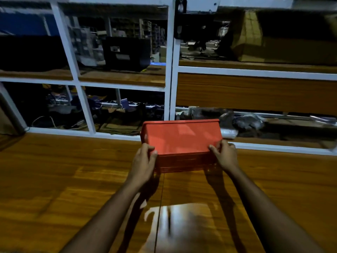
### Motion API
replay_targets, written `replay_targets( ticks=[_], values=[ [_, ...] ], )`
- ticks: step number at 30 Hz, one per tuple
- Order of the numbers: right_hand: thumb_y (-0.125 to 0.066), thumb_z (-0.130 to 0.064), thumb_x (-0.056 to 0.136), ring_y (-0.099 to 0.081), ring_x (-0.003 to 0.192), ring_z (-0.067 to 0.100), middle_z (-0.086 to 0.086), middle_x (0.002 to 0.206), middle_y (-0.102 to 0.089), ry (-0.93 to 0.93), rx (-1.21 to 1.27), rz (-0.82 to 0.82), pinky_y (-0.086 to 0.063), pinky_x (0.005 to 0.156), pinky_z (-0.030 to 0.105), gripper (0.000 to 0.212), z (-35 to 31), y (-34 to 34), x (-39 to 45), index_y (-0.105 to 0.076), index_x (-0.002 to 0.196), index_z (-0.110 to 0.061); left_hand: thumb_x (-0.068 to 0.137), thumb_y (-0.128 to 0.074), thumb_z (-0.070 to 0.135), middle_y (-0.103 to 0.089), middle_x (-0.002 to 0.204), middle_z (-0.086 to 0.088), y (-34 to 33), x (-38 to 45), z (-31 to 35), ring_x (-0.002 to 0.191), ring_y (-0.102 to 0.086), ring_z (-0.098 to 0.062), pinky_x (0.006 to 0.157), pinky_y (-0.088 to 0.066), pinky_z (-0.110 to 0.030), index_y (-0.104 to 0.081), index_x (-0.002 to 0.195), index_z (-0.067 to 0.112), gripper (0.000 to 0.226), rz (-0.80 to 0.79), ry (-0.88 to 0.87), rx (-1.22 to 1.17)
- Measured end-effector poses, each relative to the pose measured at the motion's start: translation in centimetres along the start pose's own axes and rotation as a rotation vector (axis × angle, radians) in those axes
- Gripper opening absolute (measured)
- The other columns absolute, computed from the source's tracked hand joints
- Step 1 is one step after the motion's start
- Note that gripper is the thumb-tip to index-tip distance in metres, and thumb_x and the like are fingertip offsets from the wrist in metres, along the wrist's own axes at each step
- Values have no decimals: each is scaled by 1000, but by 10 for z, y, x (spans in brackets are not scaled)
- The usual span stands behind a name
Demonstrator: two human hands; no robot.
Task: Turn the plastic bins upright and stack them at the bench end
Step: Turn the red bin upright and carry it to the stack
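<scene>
Plastic, orange-red and rectangular, a storage bin (pixel 182 141) sat toward the far side of the glossy brown wooden bench (pixel 73 179), close to the white metal rail that ran along the bench's back edge. A broad flat face of the bin was turned up toward the camera, with a raised lip along its far edge and a ribbed side facing the person; whether it was upright or overturned could not be told for sure. The left hand (pixel 144 163) gripped the bin's near-left corner, thumb on the top face and fingers wrapped down the side. The right hand (pixel 225 154) clasped the near-right corner in the same way, thumb on top. Both bare forearms reached in from the bottom of the view. A seam in the bench ran toward the person from beneath the bin, and a bright patch of reflected light lay on the wood between the arms. Behind the bin stood a white-framed shelving unit (pixel 169 70) with wooden shelves, holding dim clutter, a black box (pixel 125 52) and a brown cardboard carton (pixel 255 35).
</scene>
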State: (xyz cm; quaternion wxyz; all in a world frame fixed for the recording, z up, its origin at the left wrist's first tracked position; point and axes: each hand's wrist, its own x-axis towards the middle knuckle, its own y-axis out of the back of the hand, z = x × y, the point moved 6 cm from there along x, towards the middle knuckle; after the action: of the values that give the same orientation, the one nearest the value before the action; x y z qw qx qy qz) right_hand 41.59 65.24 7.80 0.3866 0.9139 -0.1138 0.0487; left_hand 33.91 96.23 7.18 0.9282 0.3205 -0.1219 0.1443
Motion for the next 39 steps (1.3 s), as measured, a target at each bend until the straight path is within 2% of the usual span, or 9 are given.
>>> replay_targets(
  ticks=[4, 7, 10, 12, 17, 21, 29, 33, 39],
  values=[
    [-87, -42, 65, -67, 100, 31, 14, 119, -64, -80, 212, 23, -58, 79, 50, 76, 20, 12, -13, -42, 122, -19, 90, -63, 31, -53, 110, -1, 1, 4, -7, 99, -57, -19, 63, -43, -22, -49, 101, 21, 21, 103, 133, -56],
    [-95, -38, 51, -64, 110, 34, 20, 129, -61, -113, 239, -5, -55, 88, 54, 120, 35, 14, -23, -22, 146, -29, 82, -75, 22, -57, 116, -2, 1, -6, -12, 99, -59, -19, 71, -55, -34, -37, 130, 25, 61, 84, 224, -175],
    [-97, -30, 49, -69, 99, 35, 17, 109, -71, -67, 150, 6, -56, 83, 53, 140, 47, 18, -40, 2, 148, -44, 73, -81, 13, -61, 104, -5, 0, -22, -19, 89, -65, -21, 73, -58, -44, -5, 147, 42, 110, 32, 262, -213],
    [-94, -21, 57, -71, 78, 32, 9, 81, -73, 6, 48, 7, -56, 71, 45, 144, 51, 20, -56, 15, 148, -45, 75, -78, 12, -64, 95, -6, 0, -31, -23, 83, -68, -23, 72, -58, -47, 3, 145, 52, 114, 13, 270, -228],
    [-83, -13, 73, -69, 71, 23, -2, 87, -64, 124, 10, 47, -55, 63, 35, 113, 54, 27, -80, -5, 151, -38, 96, -41, 6, -64, 106, -9, -1, -47, -25, 88, -69, -31, 81, -56, -52, -37, 136, 52, 61, -46, 338, -613],
    [-74, -7, 78, -71, 84, 21, 7, 104, -72, 106, 102, 135, -48, 67, 25, 64, 61, 32, -85, -41, 129, -23, 102, -41, 31, -64, 114, -4, 2, -54, -29, 97, -68, -29, 78, -60, -42, -57, 118, 31, 22, 37, 362, -651],
    [-68, -7, 81, -70, 90, 18, 6, 109, -73, 36, 99, 84, -52, 71, 24, 49, 66, 29, -88, -53, 126, -21, 86, -70, 15, -73, 93, -7, 10, -57, -46, 86, -72, -23, 78, -60, -46, -67, 104, 19, 19, 110, 440, -391],
    [-70, -16, 80, -51, 122, 35, 19, 130, -57, 15, -141, 135, -44, 98, 41, 44, 49, 24, -92, -62, 123, -11, 85, -69, 6, -74, 88, -9, 7, -58, -41, 76, -74, -23, 69, -58, -36, -63, 109, 14, 25, 102, 502, -507],
    [-65, -25, 87, -57, 88, 21, 4, 96, -60, 77, 17, 143, -40, 74, 26, 32, -9, -7, -135, -60, 115, -12, 82, -68, -8, -68, 98, -20, -7, -73, -29, 76, -71, -29, 57, -60, -30, -51, 116, 7, 40, 249, 653, -804]
  ],
)
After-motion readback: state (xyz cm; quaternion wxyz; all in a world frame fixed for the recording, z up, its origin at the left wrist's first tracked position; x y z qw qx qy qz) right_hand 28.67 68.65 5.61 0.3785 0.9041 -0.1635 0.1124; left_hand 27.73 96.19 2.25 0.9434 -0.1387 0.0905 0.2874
